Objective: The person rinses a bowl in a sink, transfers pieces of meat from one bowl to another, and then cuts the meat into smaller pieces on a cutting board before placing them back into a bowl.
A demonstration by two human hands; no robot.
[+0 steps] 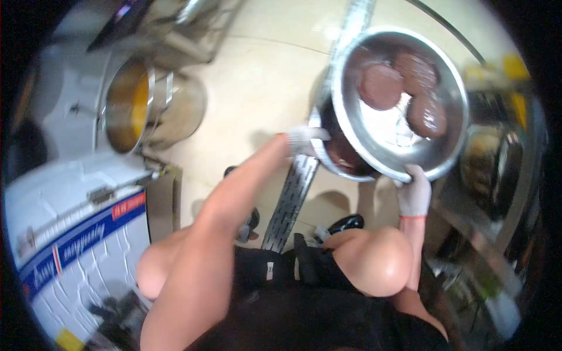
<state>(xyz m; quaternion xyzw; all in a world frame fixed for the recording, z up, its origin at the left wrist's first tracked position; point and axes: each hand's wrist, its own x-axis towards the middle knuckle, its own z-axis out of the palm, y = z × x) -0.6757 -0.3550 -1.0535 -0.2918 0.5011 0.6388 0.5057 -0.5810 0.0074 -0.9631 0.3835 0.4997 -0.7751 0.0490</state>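
A large steel bowl [458, 146] is tilted on the right of the head view, with several glossy dark reddish-brown rounded slabs [381, 86] inside. My right hand [414, 196], in a white knit glove, grips its near rim, thumb over the edge. Underneath, partly hidden by that bowl, a second metal container [351, 176] holds more of the dark brown stuff [342, 153]. My left hand [305, 140], also gloved, has its fingers closed over the left rim of this lower container.
A slotted drain grate [293, 196] runs along the tiled floor [257, 76] between my feet. To the left stands a large metal pot [178, 108] near a white chest with a blue label [88, 240]. Metal shelving [497, 228] lines the right side.
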